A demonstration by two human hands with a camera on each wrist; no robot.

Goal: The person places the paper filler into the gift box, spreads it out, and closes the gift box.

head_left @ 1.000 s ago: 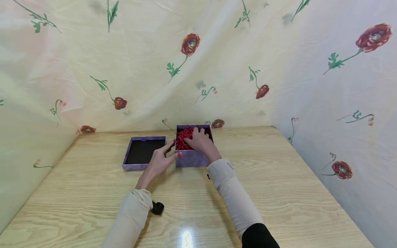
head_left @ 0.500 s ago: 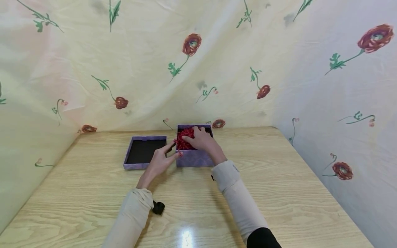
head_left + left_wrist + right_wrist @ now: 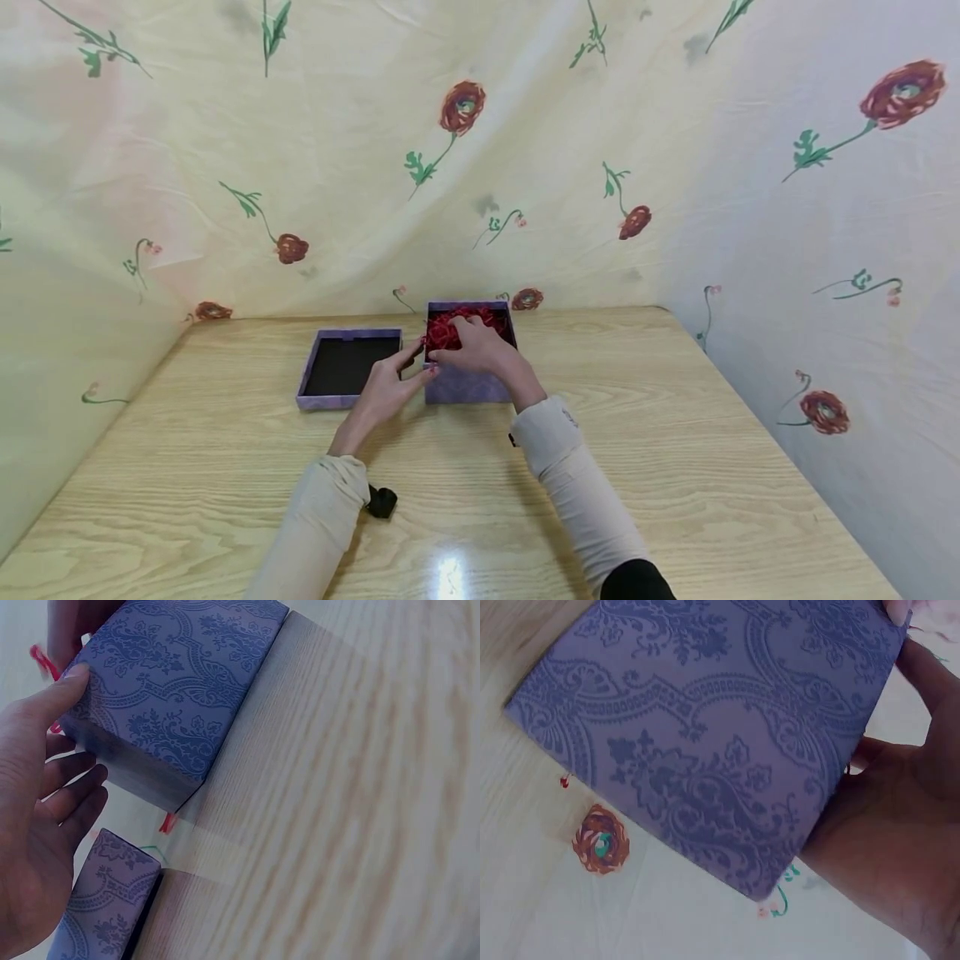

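A purple patterned box [image 3: 468, 385] stands uncovered near the wall with red shredded paper [image 3: 444, 333] inside it. My left hand [image 3: 384, 390] holds the box at its near left corner. In the left wrist view, that thumb lies on the patterned front [image 3: 176, 682] and the fingers are along the side. My right hand [image 3: 480, 346] reaches over the front rim into the shredded paper, thumb and fingers spread. Its fingertips are hidden behind the box wall in the right wrist view. A few red strands [image 3: 45, 661] stick out beside my left thumb.
Left of the box lies its shallow lid [image 3: 322, 402], black inside facing up. The wooden table [image 3: 637, 467] reaches back to a wall hanging [image 3: 337, 150] printed with flowers. A black object [image 3: 382, 502] shows beside my left cuff.
My right hand has shifted toward the near left of the box, its thumb now by the front rim. Red paper now shows farther right and back inside. My left hand stays at the corner.
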